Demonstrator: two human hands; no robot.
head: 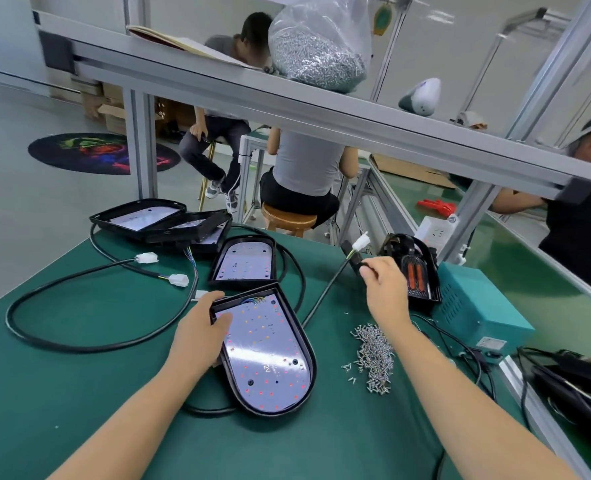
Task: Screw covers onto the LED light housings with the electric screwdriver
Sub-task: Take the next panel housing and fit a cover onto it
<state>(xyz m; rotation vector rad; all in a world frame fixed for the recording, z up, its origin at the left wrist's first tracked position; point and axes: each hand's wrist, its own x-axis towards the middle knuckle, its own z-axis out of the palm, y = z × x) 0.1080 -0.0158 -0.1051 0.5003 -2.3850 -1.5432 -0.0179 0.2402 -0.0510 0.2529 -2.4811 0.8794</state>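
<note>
Steel screw pile beside housing, teal box behind.

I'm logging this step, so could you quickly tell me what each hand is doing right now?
Left hand: grips the edge of the nearest housing.
Right hand: pinches the black cable near its connector.

Open black LED housing flat on mat
</note>
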